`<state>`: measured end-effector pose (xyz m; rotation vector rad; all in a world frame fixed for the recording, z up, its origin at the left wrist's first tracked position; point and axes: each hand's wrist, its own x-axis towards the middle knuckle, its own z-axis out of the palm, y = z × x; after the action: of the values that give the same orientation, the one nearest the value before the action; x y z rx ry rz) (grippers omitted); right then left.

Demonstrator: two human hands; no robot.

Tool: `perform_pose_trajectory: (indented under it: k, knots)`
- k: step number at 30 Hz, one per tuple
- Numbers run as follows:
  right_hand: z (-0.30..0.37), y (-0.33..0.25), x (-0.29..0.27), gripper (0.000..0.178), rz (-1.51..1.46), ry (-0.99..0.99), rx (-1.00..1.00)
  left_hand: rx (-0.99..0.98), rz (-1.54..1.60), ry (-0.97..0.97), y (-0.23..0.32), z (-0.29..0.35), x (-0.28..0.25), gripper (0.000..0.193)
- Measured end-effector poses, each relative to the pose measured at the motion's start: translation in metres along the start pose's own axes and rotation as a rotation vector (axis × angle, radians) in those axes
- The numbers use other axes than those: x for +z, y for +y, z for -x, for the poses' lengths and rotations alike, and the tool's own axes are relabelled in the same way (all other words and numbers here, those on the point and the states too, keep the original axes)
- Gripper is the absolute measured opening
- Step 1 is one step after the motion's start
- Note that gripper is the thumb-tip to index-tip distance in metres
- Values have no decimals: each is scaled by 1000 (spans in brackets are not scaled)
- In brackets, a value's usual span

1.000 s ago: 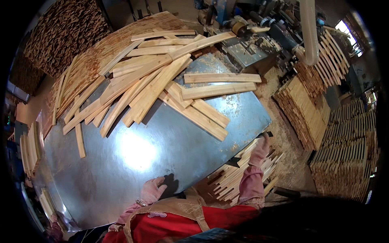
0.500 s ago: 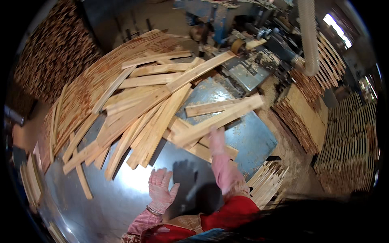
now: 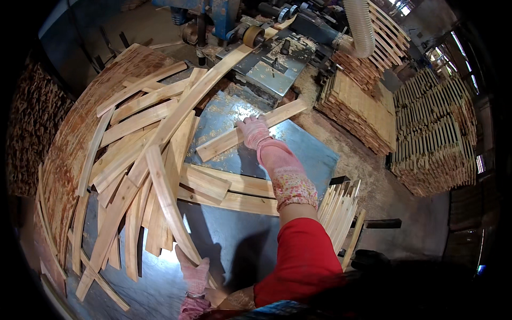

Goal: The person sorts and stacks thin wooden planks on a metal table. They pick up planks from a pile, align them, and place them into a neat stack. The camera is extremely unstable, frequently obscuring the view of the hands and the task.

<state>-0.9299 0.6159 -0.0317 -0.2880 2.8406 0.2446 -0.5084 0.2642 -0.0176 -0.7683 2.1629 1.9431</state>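
My left hand, in a pink-and-white glove, is low in the middle of the view, closed round the near end of a wooden board. That board slants up and to the left, over other boards. Farther out, my right hand, also gloved, has its fingers bent over the middle of a second wooden board lying aslant on the metal table. Left of my hands is a loose heap of boards, with one long board reaching from it to the machine's roller.
A blue machine with a yellowish roller stands at the far side, strewn with shavings. A ribbed hose hangs beside it. Stacked boards and tall slatted piles stand on the right. More strips lie close by my right arm.
My left hand, open before, now grips a board. My right hand has moved forward onto another board. The view has shifted right, and the long board has slid farther under the roller.
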Motion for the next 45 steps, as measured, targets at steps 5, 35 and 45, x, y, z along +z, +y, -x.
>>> perform_pose_trajectory:
  k: [5,35,45]
  knots:
    - [73,30,-46,72,-86,139,84,52,-106,81,-17,39,-8,115]
    - [403,-666,-10,69,-544,-198,-794,58,500,802,-276,355,-363,60]
    - [349,-953,-40,102,-35,2,-938,-75,412,911,-304,380,-487,68]
